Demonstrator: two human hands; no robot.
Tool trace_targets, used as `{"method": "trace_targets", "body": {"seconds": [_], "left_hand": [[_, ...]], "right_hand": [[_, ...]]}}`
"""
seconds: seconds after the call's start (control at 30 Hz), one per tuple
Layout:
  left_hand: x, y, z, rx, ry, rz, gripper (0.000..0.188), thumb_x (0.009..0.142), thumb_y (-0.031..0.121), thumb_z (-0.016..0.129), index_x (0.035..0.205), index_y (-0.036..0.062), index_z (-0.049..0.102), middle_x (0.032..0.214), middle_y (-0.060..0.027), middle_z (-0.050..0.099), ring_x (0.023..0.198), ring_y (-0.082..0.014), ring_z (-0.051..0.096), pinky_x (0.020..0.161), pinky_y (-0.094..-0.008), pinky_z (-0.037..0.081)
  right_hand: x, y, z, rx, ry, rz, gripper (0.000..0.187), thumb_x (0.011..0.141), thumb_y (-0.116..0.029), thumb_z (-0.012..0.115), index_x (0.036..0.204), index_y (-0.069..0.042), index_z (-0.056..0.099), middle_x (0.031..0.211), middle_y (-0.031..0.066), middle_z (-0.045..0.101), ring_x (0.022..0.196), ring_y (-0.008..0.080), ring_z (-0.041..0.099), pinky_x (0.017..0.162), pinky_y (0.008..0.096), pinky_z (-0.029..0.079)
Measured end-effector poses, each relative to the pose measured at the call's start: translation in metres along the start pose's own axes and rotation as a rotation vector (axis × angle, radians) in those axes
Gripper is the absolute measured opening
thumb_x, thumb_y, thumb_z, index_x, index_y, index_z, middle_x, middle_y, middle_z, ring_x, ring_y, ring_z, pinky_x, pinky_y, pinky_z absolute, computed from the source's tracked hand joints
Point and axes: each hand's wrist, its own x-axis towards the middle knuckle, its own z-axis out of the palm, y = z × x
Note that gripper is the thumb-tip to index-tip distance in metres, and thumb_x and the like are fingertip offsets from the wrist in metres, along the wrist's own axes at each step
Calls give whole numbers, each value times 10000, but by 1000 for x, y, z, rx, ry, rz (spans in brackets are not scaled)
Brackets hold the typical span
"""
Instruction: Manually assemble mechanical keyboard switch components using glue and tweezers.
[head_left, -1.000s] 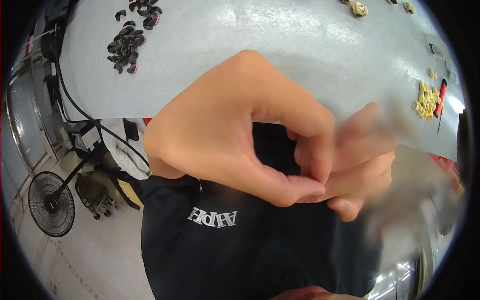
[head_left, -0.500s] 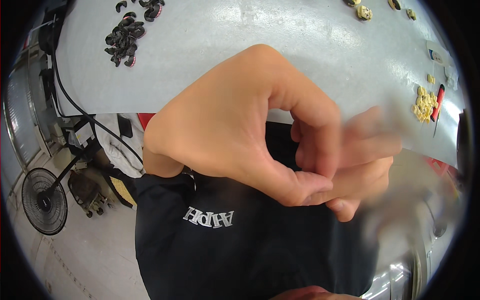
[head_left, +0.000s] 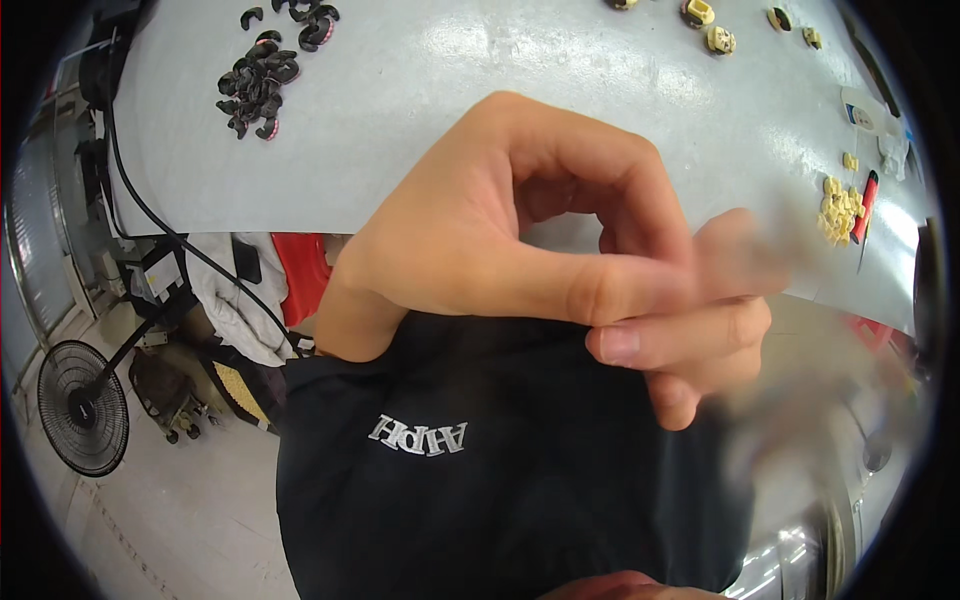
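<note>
My left hand [head_left: 480,220] is raised in front of the dark top I wear, its fingers curled and thumb pressing toward the index fingertip. Its fingertips meet my right hand [head_left: 705,345], whose fingers are folded together and partly blurred. Both hands are closed at that meeting point. Whatever lies between the fingertips is hidden or too small to make out. Beyond the hands stretches a light grey table [head_left: 440,60].
Dark curved pieces [head_left: 258,85], some pink-edged, lie far left. Pale yellow pieces [head_left: 840,210] sit right beside a red-handled tool [head_left: 866,205]. Cream-and-dark parts [head_left: 720,40] and a white bottle [head_left: 858,108] are farther back. A black fan [head_left: 83,408] stands left.
My left thumb has straightened and risen toward the index fingertip, and the left wrist has shifted slightly right. Both hands remain together. The view has moved a little.
</note>
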Motion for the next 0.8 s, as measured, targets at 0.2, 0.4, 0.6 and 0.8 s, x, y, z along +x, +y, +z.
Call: {"method": "trace_targets", "body": {"seconds": [0.2,0.4,0.6,0.8], "left_hand": [[-5,-8,3,-135,16,116,122,773,123,668,745,14,623,635,-49,566,622,-127,514,550,-225,370],[-9,-16,-3,-85,32,302,180,798,186,678,812,16,620,706,-51,564,666,-142,521,580,-234,390],[-1,-22,-13,198,37,569,220,789,174,702,893,2,614,762,-68,564,681,-146,528,594,-243,419],[-2,-24,-11,141,51,575,200,774,130,725,881,-5,624,762,-71,560,681,-145,526,573,-228,412]], "right_hand": [[-1,3,9,-141,85,-77,210,830,-131,500,620,-121,493,671,-7,601,696,139,426,663,265,325],[-1,5,4,-229,47,-142,209,841,-168,453,655,-108,529,770,11,617,719,177,431,620,305,324],[7,-10,0,-674,-172,-116,243,827,-155,426,774,-3,608,885,96,588,785,238,490,512,323,328],[3,-5,3,-677,-160,-104,240,822,-147,427,785,24,592,883,110,581,778,246,510,472,309,323]]}}
